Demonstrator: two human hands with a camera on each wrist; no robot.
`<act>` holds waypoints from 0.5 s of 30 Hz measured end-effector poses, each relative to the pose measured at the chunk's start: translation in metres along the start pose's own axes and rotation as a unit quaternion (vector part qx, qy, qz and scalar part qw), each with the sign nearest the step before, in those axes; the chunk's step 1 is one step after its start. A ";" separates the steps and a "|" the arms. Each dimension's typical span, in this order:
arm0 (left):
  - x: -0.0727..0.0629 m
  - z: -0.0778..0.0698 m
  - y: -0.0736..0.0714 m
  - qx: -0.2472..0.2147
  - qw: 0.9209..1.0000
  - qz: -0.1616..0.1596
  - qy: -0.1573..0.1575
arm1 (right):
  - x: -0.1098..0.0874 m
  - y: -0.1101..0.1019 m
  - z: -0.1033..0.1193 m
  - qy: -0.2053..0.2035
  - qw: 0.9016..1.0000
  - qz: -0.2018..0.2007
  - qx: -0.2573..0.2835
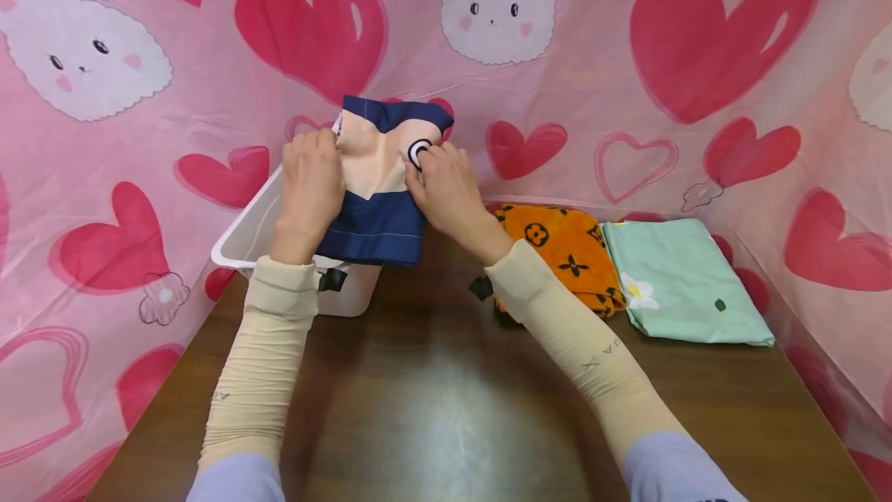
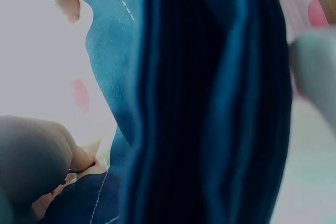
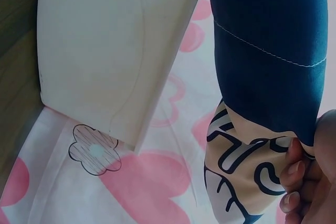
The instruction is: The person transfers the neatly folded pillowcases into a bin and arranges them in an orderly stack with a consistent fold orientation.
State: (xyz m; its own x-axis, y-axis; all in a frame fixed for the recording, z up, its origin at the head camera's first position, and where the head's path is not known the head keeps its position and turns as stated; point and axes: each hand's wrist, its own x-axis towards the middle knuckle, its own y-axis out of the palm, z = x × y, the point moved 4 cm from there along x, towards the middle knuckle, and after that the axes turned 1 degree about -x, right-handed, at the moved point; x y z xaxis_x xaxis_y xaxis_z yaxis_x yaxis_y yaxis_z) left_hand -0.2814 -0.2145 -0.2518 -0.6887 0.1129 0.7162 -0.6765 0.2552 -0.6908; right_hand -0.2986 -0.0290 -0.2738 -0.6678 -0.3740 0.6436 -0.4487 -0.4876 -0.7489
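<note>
A folded navy and peach cloth (image 1: 372,225) with a round black-and-white mark hangs raised in front of the pink backdrop, over the right part of a white plastic bin (image 1: 248,232). My left hand (image 1: 310,186) grips its left edge. On the other side, my right hand (image 1: 448,190) pinches the cloth near the round mark. Black curved print shows on the cloth's far side in the right wrist view, where the fingers (image 3: 295,174) are curled at its edge. Navy folds (image 2: 210,103) fill much of the left wrist view.
A folded orange cloth (image 1: 557,250) with dark motifs lies at the back right of the brown table (image 1: 446,409). Beside it is a folded mint-green cloth (image 1: 690,277) with a white flower. Pink heart-print fabric (image 1: 578,91) hangs behind and at the sides.
</note>
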 end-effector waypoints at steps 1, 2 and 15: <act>0.000 0.001 0.000 0.000 1.000 0.001 0.001 | 0.000 0.000 0.000 0.000 1.000 0.000 0.000; 0.000 0.002 0.000 0.002 1.000 0.002 0.002 | 0.001 0.001 0.001 0.000 1.000 0.000 0.000; 0.001 0.020 -0.003 -0.009 1.000 -0.003 -0.010 | 0.008 0.012 0.006 -0.006 1.000 0.005 0.000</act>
State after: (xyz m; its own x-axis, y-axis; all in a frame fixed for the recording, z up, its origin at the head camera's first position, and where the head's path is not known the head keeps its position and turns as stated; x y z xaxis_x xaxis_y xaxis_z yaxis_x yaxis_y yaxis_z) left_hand -0.2852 -0.2342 -0.2507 -0.6900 0.0922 0.7179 -0.6755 0.2740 -0.6845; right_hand -0.3054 -0.0426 -0.2764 -0.6649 -0.3880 0.6382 -0.4427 -0.4834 -0.7552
